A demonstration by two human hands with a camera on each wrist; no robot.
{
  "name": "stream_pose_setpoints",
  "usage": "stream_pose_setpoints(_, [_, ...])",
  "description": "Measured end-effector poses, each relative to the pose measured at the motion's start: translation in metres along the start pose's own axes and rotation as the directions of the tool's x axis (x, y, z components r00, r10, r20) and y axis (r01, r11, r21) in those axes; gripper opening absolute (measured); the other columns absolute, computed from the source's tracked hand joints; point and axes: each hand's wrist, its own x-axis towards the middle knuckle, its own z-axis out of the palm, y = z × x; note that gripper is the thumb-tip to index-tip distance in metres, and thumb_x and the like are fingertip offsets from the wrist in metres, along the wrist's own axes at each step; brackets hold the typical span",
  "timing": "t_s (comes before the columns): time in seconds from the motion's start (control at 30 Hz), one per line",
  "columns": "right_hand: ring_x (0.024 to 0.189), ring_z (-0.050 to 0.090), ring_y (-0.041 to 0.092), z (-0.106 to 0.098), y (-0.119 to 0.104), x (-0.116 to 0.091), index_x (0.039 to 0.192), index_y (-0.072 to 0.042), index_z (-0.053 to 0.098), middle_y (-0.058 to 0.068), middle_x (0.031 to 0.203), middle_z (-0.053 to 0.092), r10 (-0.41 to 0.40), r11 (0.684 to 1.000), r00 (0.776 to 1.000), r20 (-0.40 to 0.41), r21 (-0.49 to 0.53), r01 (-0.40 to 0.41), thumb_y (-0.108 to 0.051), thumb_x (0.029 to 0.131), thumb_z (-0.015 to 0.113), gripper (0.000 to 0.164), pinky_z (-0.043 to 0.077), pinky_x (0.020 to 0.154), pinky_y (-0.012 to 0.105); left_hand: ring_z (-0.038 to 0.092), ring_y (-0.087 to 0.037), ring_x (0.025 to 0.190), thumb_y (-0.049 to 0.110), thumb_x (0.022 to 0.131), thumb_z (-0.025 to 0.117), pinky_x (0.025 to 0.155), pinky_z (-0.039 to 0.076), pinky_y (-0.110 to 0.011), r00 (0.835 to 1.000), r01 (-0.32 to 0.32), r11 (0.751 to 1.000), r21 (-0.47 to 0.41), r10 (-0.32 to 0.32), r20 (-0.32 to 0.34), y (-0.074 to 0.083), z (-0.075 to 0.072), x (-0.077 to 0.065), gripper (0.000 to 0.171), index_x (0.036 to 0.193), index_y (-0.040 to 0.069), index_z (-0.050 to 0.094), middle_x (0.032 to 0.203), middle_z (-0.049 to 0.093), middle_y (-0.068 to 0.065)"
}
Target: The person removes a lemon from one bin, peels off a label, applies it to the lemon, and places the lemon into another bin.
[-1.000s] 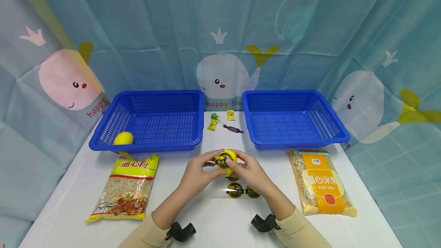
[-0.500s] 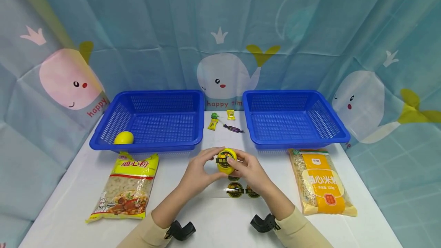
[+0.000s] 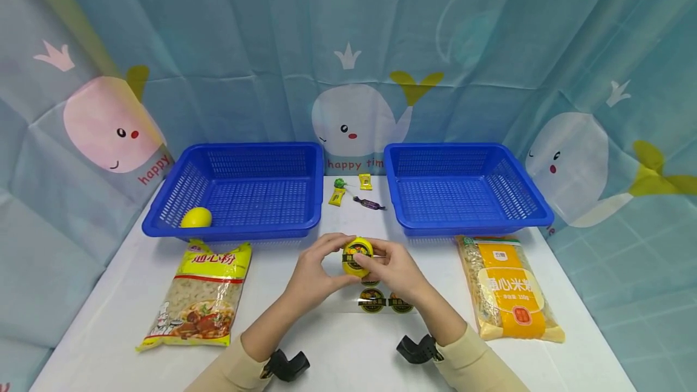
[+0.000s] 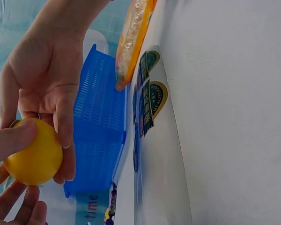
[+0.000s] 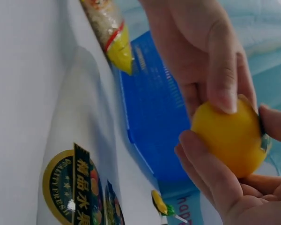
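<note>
A yellow lemon [image 3: 353,270] is held between both hands above the middle of the table, with a round black-and-gold sticker [image 3: 360,249] on the side facing up. My right hand [image 3: 400,271] grips it from the right, thumb pressed over the sticker. From the left, my left hand [image 3: 313,271] holds it between thumb and fingers. In the left wrist view the bare side of the lemon [image 4: 37,154] shows between the two hands. Under the hands lies a clear strip of stickers [image 3: 373,300], partly hidden by them.
Two blue baskets stand at the back; the left basket [image 3: 256,233] has another yellow lemon [image 3: 196,218] inside, beside the right basket [image 3: 468,224]. Candies [image 3: 369,203] and a green lollipop [image 3: 340,183] lie between them. Pasta bags flank the hands, left bag [image 3: 198,295] and right bag [image 3: 512,289].
The lemon has turned slightly in the hands, its pointed end swinging out of sight. My right thumb has slid a little left across the sticker. Surrounding things stay in place.
</note>
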Motion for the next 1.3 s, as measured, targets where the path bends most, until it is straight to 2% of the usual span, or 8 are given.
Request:
stream_pose_setpoints(0.2, [0.089,0.074,0.022,0.001,-0.001,0.0,0.134,0.003,0.059,0.019,0.112,0.071,0.007,1.0,1.0,-0.024,-0.022,-0.007,-0.031,0.096,0.07,0.052,0.063,0.075,0.043,0.059,-0.016,0.125,0.017,0.069,0.094,0.107,0.05,-0.044,1.0,0.001,1.0,-0.004,-0.001,0.019,0.003,0.0,0.0,0.069,0.132,0.023,0.066,0.13,0.062,0.009])
stream_pose_setpoints(0.4, [0.09,0.073,0.022,0.003,-0.004,0.002,0.136,0.002,0.057,0.018,0.113,0.07,0.005,1.0,1.0,0.01,-0.011,-0.005,-0.03,0.097,0.068,0.051,0.062,0.078,0.05,0.058,-0.018,0.126,0.015,0.068,0.095,0.107,0.049,-0.046,1.0,0.008,1.0,0.007,-0.008,-0.008,0.006,0.0,-0.001,0.069,0.13,0.022,0.068,0.13,0.061,0.006])
stream_pose_setpoints(0.6, [0.081,0.071,0.019,0.005,-0.005,0.001,0.13,0.001,0.062,0.015,0.107,0.071,0.022,0.999,0.999,-0.033,-0.022,-0.023,-0.029,0.094,0.072,0.048,0.063,0.073,0.047,0.057,-0.018,0.126,0.017,0.067,0.096,0.107,0.05,-0.045,1.0,-0.004,1.0,0.019,0.004,-0.005,0.005,0.002,-0.001,0.068,0.13,0.021,0.068,0.13,0.061,0.006])
stream_pose_setpoints(0.77, [0.087,0.071,0.02,0.006,-0.007,0.001,0.134,0.001,0.058,0.017,0.112,0.068,0.03,1.0,0.999,-0.016,0.005,-0.03,-0.029,0.094,0.072,0.052,0.062,0.077,0.051,0.058,-0.019,0.126,0.017,0.067,0.096,0.106,0.05,-0.044,1.0,-0.016,0.999,0.042,0.017,-0.024,0.003,0.002,-0.001,0.068,0.129,0.019,0.068,0.13,0.061,0.004])
stream_pose_setpoints(0.97, [0.085,0.071,0.02,0.01,-0.005,0.003,0.13,0.001,0.061,0.017,0.109,0.069,0.037,0.999,0.997,-0.061,0.015,-0.036,-0.027,0.09,0.074,0.051,0.063,0.073,0.044,0.059,-0.019,0.123,0.016,0.066,0.096,0.104,0.052,-0.043,0.998,-0.047,0.997,0.054,0.049,-0.045,0.001,0.004,-0.001,0.066,0.127,0.017,0.069,0.127,0.063,0.002])
stream_pose_setpoints(1.13, [0.079,0.069,0.018,0.014,-0.002,0.005,0.121,0.001,0.066,0.012,0.096,0.072,0.051,0.997,0.989,-0.139,-0.049,-0.059,-0.025,0.084,0.078,0.047,0.061,0.068,0.031,0.06,-0.018,0.12,0.016,0.064,0.097,0.102,0.053,-0.042,0.994,-0.089,0.994,0.063,0.093,-0.059,-0.001,0.007,-0.002,0.066,0.125,0.016,0.071,0.124,0.064,0.002])
stream_pose_setpoints(1.3, [0.077,0.067,0.018,0.017,-0.002,0.004,0.117,-0.001,0.068,0.01,0.093,0.073,0.035,0.995,0.984,-0.177,-0.091,-0.051,-0.023,0.081,0.079,0.043,0.059,0.066,0.029,0.06,-0.018,0.119,0.016,0.063,0.097,0.1,0.054,-0.041,0.989,-0.123,0.99,0.063,0.127,-0.076,-0.002,0.009,-0.003,0.067,0.124,0.016,0.071,0.123,0.064,0.003])
